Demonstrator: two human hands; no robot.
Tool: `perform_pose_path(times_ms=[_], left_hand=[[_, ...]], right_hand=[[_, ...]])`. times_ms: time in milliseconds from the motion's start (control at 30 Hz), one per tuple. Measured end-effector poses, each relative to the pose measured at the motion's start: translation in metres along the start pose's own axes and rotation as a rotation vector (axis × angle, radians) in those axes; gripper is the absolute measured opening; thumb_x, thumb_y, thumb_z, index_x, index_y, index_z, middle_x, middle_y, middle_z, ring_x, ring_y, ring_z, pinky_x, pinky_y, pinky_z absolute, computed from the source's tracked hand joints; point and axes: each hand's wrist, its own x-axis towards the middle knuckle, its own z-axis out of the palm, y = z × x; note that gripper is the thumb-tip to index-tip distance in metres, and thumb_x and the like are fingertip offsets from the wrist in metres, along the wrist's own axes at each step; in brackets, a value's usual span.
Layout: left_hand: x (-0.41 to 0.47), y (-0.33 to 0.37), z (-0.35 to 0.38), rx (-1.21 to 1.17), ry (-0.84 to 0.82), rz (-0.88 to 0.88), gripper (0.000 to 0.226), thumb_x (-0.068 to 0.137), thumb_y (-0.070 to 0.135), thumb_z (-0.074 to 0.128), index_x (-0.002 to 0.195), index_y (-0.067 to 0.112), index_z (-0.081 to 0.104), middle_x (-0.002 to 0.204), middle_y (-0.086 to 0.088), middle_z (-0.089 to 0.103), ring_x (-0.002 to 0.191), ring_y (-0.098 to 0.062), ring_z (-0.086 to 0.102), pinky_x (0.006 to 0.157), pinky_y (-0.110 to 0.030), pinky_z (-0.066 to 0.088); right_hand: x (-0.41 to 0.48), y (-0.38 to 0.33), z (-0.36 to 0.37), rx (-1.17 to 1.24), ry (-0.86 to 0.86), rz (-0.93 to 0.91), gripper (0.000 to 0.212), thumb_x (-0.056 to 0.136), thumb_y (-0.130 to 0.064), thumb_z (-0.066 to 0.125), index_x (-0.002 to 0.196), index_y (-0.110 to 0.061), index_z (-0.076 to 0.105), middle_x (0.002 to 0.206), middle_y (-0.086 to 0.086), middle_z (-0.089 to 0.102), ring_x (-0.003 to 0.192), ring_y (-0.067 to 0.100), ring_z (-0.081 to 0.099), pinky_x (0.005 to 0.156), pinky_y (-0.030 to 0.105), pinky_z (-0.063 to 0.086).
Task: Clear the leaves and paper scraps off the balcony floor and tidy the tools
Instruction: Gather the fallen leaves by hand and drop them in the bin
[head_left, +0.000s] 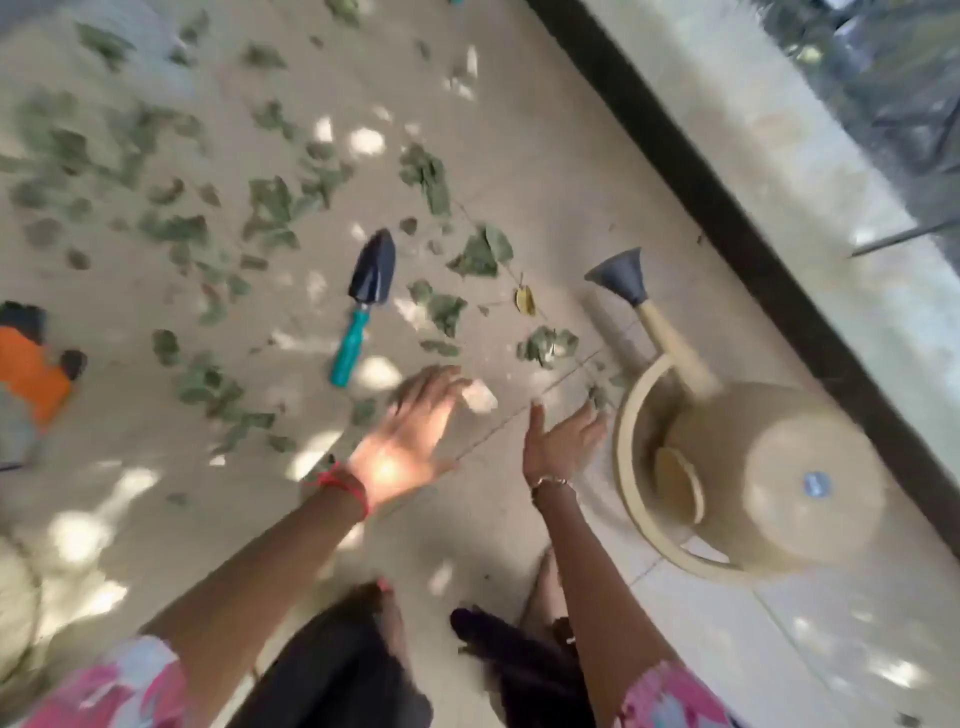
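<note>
both hands are empty, fingers spread over the floor. the left hand hovers palm down with its back to the camera, fingers straight and fanned. a patch of sun falls on it, and a red thread circles the wrist. the right hand is turned palm inward toward the left one, fingers loose and apart, with a thin metal bracelet at the wrist. neither grips anything.

a small white paper scrap lies on the beige tiled floor just beyond the left fingertips; blur hides whether they touch it. crumpled green leaves are scattered over most of the floor ahead and to the left, with one yellow leaf among them. a garden trowel with a dark blade and a teal plastic handle lies flat among the leaves beyond the left hand, blade pointing away from the person.

a beige plastic watering can with a dark grey rose on its spout sits just beside the right hand. its loop handle is the part nearest the fingers, and the can is close to the black strip that edges the floor. at the far left edge lies an orange and black object, too blurred to identify. pink patterned sleeves show at the bottom.
</note>
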Motion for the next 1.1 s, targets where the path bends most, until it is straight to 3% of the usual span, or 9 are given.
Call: perform_pose_path(times_ms=[100, 167, 300, 400, 533, 667, 800, 933, 1100], left_hand=[[0.021, -0.045, 0.053, -0.019, 0.029, -0.051, 0.114, 0.062, 0.039, 0.083, 0.145, 0.033, 0.005, 0.155, -0.007, 0.016, 0.145, -0.024, 0.007, 0.116, -0.038, -0.006], [0.028, -0.068, 0.08, -0.107, 0.139, -0.081, 0.115, 0.054, 0.05, 0.083, 0.139, 0.034, 0.007, 0.152, -0.01, 0.024, 0.143, -0.023, 0.01, 0.112, -0.045, -0.006], [0.033, -0.106, 0.123, -0.091, 0.235, -0.022, 0.101, 0.063, 0.082, 0.047, 0.141, 0.024, 0.017, 0.149, -0.007, 0.023, 0.141, -0.023, 0.016, 0.114, -0.049, 0.005], [0.036, -0.12, 0.139, -0.041, 0.284, 0.056, 0.093, 0.073, 0.08, 0.041, 0.137, 0.013, 0.028, 0.153, -0.004, 0.02, 0.145, -0.016, 0.013, 0.116, -0.052, 0.009], [0.034, -0.121, 0.141, -0.041, 0.309, 0.067, 0.096, 0.07, 0.08, 0.045, 0.136, 0.012, 0.031, 0.151, -0.011, 0.025, 0.144, -0.018, 0.015, 0.117, -0.047, 0.007], [0.036, -0.121, 0.142, -0.015, 0.336, 0.071, 0.101, 0.065, 0.077, 0.053, 0.137, 0.01, 0.031, 0.151, -0.012, 0.027, 0.141, -0.026, 0.024, 0.118, -0.046, 0.01], [0.038, -0.12, 0.141, -0.046, 0.319, 0.035, 0.107, 0.062, 0.081, 0.052, 0.14, 0.011, 0.027, 0.152, -0.009, 0.025, 0.144, -0.022, 0.018, 0.119, -0.039, 0.006], [0.039, -0.125, 0.14, -0.056, 0.309, 0.011, 0.111, 0.056, 0.077, 0.052, 0.143, 0.016, 0.018, 0.152, -0.004, 0.017, 0.144, -0.004, -0.002, 0.117, -0.027, 0.0], [0.057, -0.135, 0.131, -0.219, 0.433, 0.005, 0.113, 0.056, 0.069, 0.068, 0.143, 0.018, 0.017, 0.153, 0.01, 0.006, 0.142, -0.006, 0.005, 0.113, -0.023, 0.013]], right_hand=[[0.051, 0.024, 0.036, -0.058, 0.164, 0.082, 0.079, 0.096, -0.046, 0.035, 0.145, 0.001, -0.004, 0.155, 0.017, -0.008, 0.144, 0.024, -0.008, 0.114, 0.036, -0.006], [0.077, 0.033, 0.051, -0.022, 0.282, 0.078, 0.082, 0.094, -0.05, 0.035, 0.145, 0.001, -0.004, 0.154, 0.02, -0.004, 0.144, 0.026, -0.003, 0.115, 0.033, -0.005], [0.118, 0.051, 0.063, 0.042, 0.447, 0.098, 0.087, 0.089, -0.06, 0.035, 0.148, -0.007, -0.002, 0.156, 0.014, 0.002, 0.144, 0.023, 0.001, 0.115, 0.034, -0.002], [0.145, 0.066, 0.064, 0.131, 0.493, 0.085, 0.096, 0.081, -0.077, 0.027, 0.149, -0.015, -0.001, 0.156, 0.007, 0.006, 0.144, 0.021, 0.007, 0.118, 0.035, 0.004], [0.16, 0.061, 0.06, 0.103, 0.487, -0.042, 0.089, 0.085, -0.068, 0.032, 0.149, -0.014, -0.001, 0.157, 0.006, 0.0, 0.145, 0.019, 0.002, 0.117, 0.03, -0.002], [0.146, 0.026, 0.079, -0.029, 0.456, -0.402, 0.082, 0.088, -0.064, 0.024, 0.147, -0.009, 0.011, 0.156, 0.009, 0.009, 0.144, 0.017, 0.004, 0.116, 0.028, -0.002], [0.128, -0.01, 0.099, 0.048, 0.153, -0.79, 0.074, 0.09, -0.059, 0.031, 0.148, -0.015, 0.014, 0.155, 0.003, 0.015, 0.143, 0.014, 0.013, 0.117, 0.03, 0.008], [0.154, -0.032, 0.086, 0.315, 0.21, -0.714, 0.066, 0.091, -0.05, 0.035, 0.145, -0.013, 0.022, 0.153, 0.005, 0.024, 0.14, 0.016, 0.024, 0.115, 0.042, 0.022], [0.16, -0.046, 0.093, -0.028, 0.057, -0.973, 0.073, 0.09, -0.055, 0.033, 0.148, -0.015, 0.014, 0.155, 0.004, 0.016, 0.141, 0.017, 0.02, 0.118, 0.036, 0.012]])
